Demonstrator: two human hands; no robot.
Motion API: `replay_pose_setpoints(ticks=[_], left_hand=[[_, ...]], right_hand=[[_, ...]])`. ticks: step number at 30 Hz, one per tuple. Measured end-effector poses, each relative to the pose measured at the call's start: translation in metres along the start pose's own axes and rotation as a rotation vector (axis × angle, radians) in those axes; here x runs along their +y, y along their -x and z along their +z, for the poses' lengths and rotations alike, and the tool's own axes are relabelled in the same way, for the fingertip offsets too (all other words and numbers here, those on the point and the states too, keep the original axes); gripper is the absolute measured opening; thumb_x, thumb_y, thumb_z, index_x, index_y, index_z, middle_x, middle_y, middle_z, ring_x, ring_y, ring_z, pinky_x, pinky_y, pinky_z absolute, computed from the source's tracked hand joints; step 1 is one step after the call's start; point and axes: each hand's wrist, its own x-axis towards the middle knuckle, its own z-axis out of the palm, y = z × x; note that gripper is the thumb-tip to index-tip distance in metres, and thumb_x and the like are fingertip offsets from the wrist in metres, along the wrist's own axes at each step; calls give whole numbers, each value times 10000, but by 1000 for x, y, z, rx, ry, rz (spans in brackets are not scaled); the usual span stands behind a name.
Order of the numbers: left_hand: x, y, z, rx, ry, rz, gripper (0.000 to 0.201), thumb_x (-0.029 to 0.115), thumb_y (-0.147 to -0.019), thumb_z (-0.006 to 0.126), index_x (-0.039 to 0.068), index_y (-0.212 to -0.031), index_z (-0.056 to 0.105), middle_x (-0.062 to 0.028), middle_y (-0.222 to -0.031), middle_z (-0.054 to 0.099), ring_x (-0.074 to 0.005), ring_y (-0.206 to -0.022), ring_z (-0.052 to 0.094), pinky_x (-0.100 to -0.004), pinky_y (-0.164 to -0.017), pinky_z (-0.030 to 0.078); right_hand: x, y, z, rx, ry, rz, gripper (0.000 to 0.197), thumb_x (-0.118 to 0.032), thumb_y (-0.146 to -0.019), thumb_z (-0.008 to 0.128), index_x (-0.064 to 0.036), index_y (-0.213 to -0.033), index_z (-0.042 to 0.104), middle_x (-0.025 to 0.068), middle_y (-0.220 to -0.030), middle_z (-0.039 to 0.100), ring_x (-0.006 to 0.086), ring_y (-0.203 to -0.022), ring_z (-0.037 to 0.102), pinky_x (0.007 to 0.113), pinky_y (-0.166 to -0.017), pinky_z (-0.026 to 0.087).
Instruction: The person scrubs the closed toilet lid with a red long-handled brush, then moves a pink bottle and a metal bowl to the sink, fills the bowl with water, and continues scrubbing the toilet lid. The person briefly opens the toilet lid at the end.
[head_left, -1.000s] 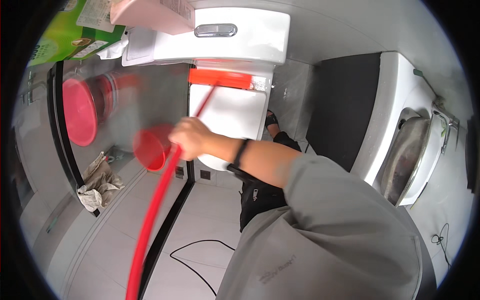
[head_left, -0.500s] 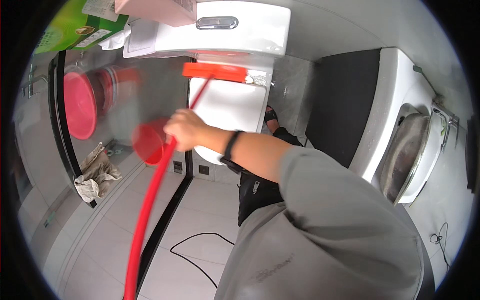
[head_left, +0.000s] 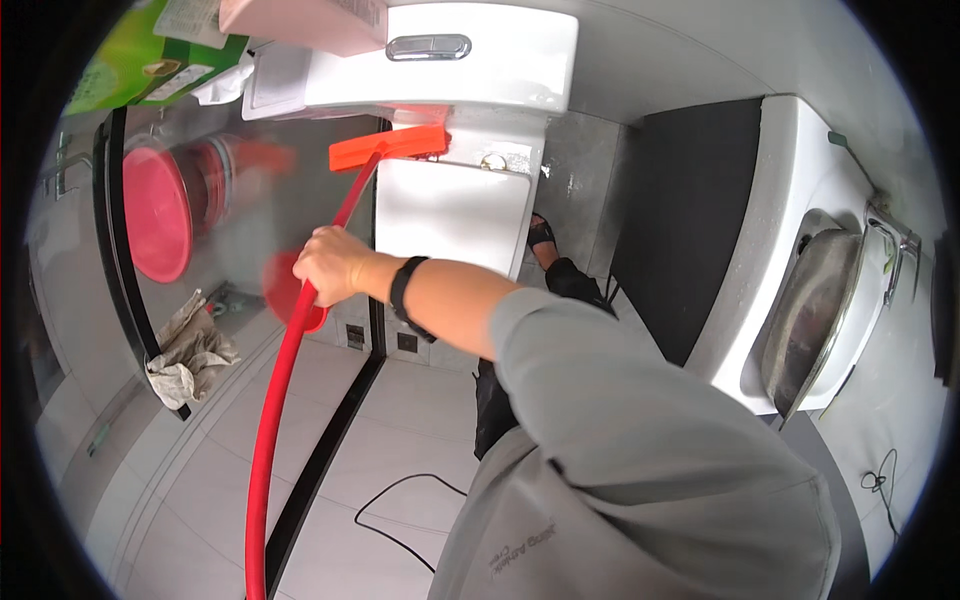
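Crossing from the right, my right hand point(head_left: 335, 268) is closed round the red handle point(head_left: 272, 430) of a long-handled cleaning tool. Its flat, oblong orange-red head point(head_left: 388, 147) is at the far end, over the back left of the white toilet lid point(head_left: 450, 205). Whether it is a broom, mop or squeegee, I cannot tell, nor whether the head touches the toilet. The lower end of the handle runs out at the bottom edge. My left hand is not in view.
A glass partition with a black frame point(head_left: 330, 460) stands left of the toilet, with a red bucket point(head_left: 285, 290) beyond it. A pink basin point(head_left: 158, 215), a hanging rag point(head_left: 190, 350), a white sink point(head_left: 735, 300) at right, and a black cable point(head_left: 400, 480) on the floor are around me.
My right hand has moved left with the handle. The orange-red head has slid left along the back of the toilet, tilting a little, uncovering the lid's right hinge.
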Motion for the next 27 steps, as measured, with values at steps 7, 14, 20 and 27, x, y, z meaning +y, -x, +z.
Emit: replay_pose_setpoints(ticks=[7, 14, 20, 27], left_hand=[[0, 6, -36, -277, 422, -244, 358, 168, -939, 469, 206, -592, 391, 79, -483, 301, -75, -413, 266, -234, -446, 267], [1, 15, 15, 182, -6, -38, 361, 153, -912, 464, 198, -565, 375, 70, -476, 295, -89, -416, 249, -261, -455, 254], [7, 1, -8, -145, 198, -137, 368, 158, -927, 435, 181, -563, 389, 75, -479, 305, -80, -426, 283, -251, -450, 270], [-2, 13, -37, 118, 258, -311, 333, 116, -900, 464, 186, -587, 374, 69, -492, 278, -88, -436, 248, -260, -464, 260]], right_hand=[[-8, 148, -51, 259, 12, 5, 227, -235, -519, 796, -215, -559, 573, -31, -556, 570, 212, -544, 587, 373, -568, 422], [14, 1, 10, 48, -24, -49, 206, -211, -511, 778, -173, -645, 626, 9, -738, 666, 263, -737, 620, 398, -693, 460], [4, 59, -20, 176, -56, -51, 196, -311, -584, 773, -198, -664, 634, 12, -716, 646, 250, -723, 638, 385, -689, 437], [-1, 99, -17, 233, -66, -79, 238, -200, -462, 762, -217, -543, 538, -49, -554, 576, 204, -526, 577, 363, -545, 412]])
